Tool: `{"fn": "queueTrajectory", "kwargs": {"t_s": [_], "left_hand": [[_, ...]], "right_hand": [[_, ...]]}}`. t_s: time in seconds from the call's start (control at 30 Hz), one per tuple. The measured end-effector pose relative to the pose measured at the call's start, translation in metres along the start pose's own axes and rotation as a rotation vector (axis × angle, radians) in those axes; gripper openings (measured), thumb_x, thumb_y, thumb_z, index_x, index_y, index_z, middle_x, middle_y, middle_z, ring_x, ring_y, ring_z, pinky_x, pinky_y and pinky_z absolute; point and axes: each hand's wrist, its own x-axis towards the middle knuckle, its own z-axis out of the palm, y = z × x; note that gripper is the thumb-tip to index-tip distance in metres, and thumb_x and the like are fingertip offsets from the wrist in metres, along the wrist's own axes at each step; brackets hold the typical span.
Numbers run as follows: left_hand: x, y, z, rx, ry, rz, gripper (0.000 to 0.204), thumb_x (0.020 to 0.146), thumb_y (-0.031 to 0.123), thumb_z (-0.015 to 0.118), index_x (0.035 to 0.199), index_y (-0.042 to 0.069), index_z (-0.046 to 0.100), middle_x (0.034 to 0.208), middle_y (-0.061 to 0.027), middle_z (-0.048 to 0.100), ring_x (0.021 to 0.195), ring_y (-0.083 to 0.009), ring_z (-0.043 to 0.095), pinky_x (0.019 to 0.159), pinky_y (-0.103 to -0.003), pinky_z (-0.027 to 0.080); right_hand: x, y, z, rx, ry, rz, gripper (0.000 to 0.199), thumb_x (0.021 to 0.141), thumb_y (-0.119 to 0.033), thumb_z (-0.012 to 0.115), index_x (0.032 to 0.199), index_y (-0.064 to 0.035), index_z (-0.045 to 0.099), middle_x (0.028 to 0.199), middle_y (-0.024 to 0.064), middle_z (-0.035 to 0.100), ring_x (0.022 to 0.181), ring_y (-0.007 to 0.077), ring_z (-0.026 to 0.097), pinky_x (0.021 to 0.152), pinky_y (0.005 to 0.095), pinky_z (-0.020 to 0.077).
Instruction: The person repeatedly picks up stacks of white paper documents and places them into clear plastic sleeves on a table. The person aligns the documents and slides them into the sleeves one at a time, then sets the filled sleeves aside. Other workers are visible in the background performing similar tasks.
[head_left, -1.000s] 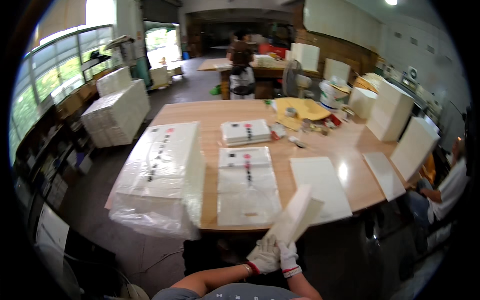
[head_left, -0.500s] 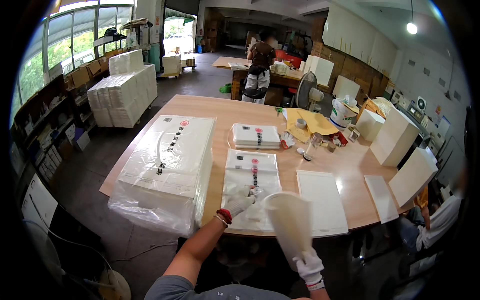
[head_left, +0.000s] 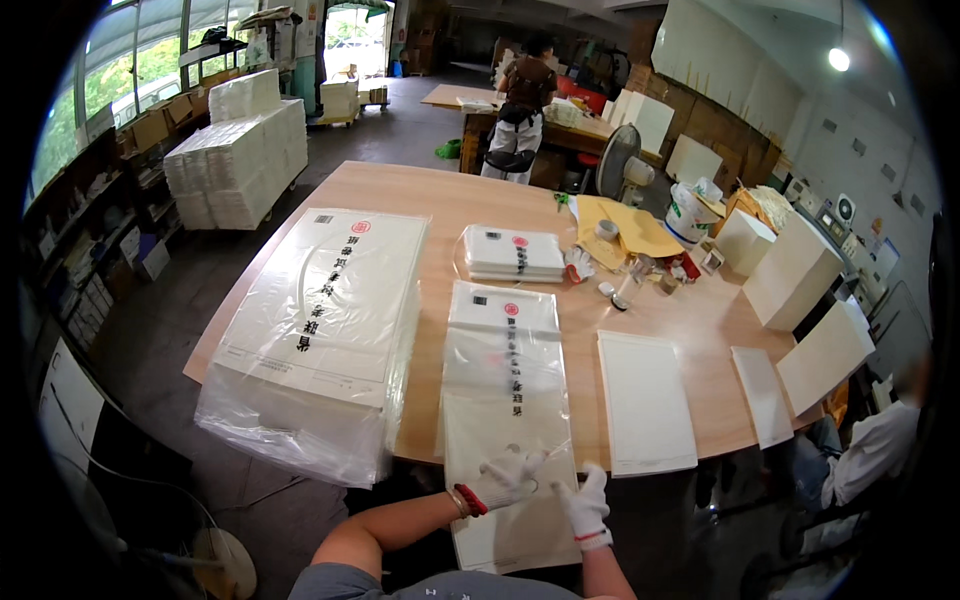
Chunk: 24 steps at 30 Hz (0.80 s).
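In front of me a clear plastic bag [head_left: 507,345] with dark printing and a red mark lies on the table. A stack of off-white paper [head_left: 515,530] sits partly inside it, its near end sticking out over the table's front edge. My left hand [head_left: 505,477], in a white glove, rests on the paper near the bag's mouth with its fingers spread. At the paper's right edge is my right hand [head_left: 586,505], also gloved, thumb and forefinger apart. Its lower fingers are partly hidden.
A big pile of printed clear bags [head_left: 315,300] lies left on the table [head_left: 660,310]. Packed bundles [head_left: 513,255] sit behind. Right are a paper stack [head_left: 646,400], a narrower stack [head_left: 762,395], and white blocks [head_left: 793,275]. A fan [head_left: 620,160] and two people are farther off.
The curved paper stack from my right hand now lies flat, partly in the bag. My left hand has moved slightly nearer to me, and my right hand has come up beside the paper.
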Motion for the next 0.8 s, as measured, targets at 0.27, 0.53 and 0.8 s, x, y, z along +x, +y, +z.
{"fn": "queueTrajectory", "kwargs": {"t_s": [0.27, 0.53, 0.8], "left_hand": [[-0.002, -0.115, 0.009, 0.407, 0.642, -0.096, 0.037, 0.079, 0.009, 0.058, 0.114, 0.002, 0.047, 0.113, -0.0189, 0.05, 0.095, -0.0303, 0.055, 0.081, -0.039, 0.046], [-0.048, -0.078, -0.009, -0.323, 0.418, -0.563, 0.034, 0.077, 0.006, 0.058, 0.108, -0.001, 0.045, 0.095, -0.0176, 0.057, 0.087, -0.0318, 0.058, 0.077, -0.038, 0.047], [-0.141, -0.016, -0.009, -0.277, 0.163, -0.731, 0.025, 0.079, 0.01, 0.055, 0.1, 0.002, 0.041, 0.089, -0.0197, 0.054, 0.082, -0.0377, 0.057, 0.071, -0.044, 0.046]], "right_hand": [[0.106, 0.003, 0.041, -0.375, -0.272, -0.013, 0.053, 0.087, -0.026, 0.045, 0.133, -0.0044, 0.03, 0.083, 0.0209, 0.063, 0.078, 0.037, 0.063, 0.059, 0.0486, 0.0467], [0.036, -0.005, -0.004, -0.4, -0.399, 0.007, 0.074, 0.079, -0.011, 0.048, 0.142, -0.0027, 0.01, 0.072, 0.0183, 0.063, 0.061, 0.0349, 0.06, 0.049, 0.0489, 0.0425], [-0.063, 0.025, -0.026, -0.297, -0.477, -0.011, 0.068, 0.083, -0.018, 0.049, 0.142, -0.0054, 0.017, 0.089, 0.0214, 0.063, 0.048, 0.0343, 0.055, 0.044, 0.0497, 0.0419]]}}
